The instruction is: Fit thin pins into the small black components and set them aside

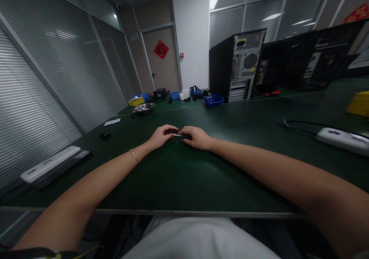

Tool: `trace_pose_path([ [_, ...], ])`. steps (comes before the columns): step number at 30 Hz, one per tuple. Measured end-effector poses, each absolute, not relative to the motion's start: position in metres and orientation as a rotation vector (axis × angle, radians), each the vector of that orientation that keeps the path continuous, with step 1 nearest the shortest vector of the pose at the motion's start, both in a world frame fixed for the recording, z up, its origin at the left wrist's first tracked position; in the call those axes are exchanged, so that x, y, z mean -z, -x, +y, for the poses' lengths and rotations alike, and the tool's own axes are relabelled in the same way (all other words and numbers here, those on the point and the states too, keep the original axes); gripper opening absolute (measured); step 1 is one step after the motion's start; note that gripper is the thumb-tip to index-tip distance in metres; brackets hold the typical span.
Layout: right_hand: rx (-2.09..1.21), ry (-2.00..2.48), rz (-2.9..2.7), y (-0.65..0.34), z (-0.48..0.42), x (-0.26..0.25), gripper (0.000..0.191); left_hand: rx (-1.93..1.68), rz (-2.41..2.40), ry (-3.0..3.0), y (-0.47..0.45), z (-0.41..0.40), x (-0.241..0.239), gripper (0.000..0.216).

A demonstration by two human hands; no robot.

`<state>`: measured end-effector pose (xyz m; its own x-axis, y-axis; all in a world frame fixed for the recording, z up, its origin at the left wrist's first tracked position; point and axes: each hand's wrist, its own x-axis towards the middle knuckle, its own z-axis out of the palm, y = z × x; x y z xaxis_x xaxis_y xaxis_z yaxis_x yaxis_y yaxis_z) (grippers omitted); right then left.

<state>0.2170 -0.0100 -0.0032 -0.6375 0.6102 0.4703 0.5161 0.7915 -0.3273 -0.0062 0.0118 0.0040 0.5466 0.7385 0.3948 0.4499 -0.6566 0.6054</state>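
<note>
Over the middle of the green table, my left hand (159, 136) and my right hand (198, 137) almost meet. My left hand's thumb and fingers are closed on a small black object (172, 131), whose kind I cannot make out. Pinched in my right hand is a slim dark-handled tool (186, 137). A thin bright metal shaft (177, 135) spans the gap between the hands, in line with the dark handle and reaching the black object. Fingers hide much of both items.
A white power strip (52, 163) lies at left, another white power strip (343, 139) at right. Farther back are a metal bowl (144, 108), a blue bin (213, 100), a black computer tower (236, 68) and a red-handled screwdriver (272, 93). The table's edge (198, 213) runs before me.
</note>
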Motion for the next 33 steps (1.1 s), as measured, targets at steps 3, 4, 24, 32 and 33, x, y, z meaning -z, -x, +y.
trace_pose_path([
  [3, -0.205, 0.815, -2.501, -0.217, -0.008, 0.004, 0.029, -0.880, 0.952, -2.200, 0.005, 0.013, -0.003, 0.031],
  [4, -0.209, 0.829, -2.511, -0.217, -0.007, 0.005, 0.028, -0.877, 0.949, -2.165, 0.004, 0.013, -0.002, 0.032],
  [24, -0.507, 0.977, -2.180, -0.219, 0.000, 0.005, 0.027, -0.865, 0.861, -2.163, -0.003, 0.008, 0.004, 0.030],
  [32, -0.598, 0.964, -2.120, -0.217, -0.001, 0.006, 0.025, -0.842, 0.913, -2.283, -0.004, 0.003, 0.003, 0.034],
  [33, -0.586, 0.974, -2.119, -0.217, -0.002, 0.006, 0.025, -0.830, 0.907, -2.268, -0.004, 0.002, 0.003, 0.035],
])
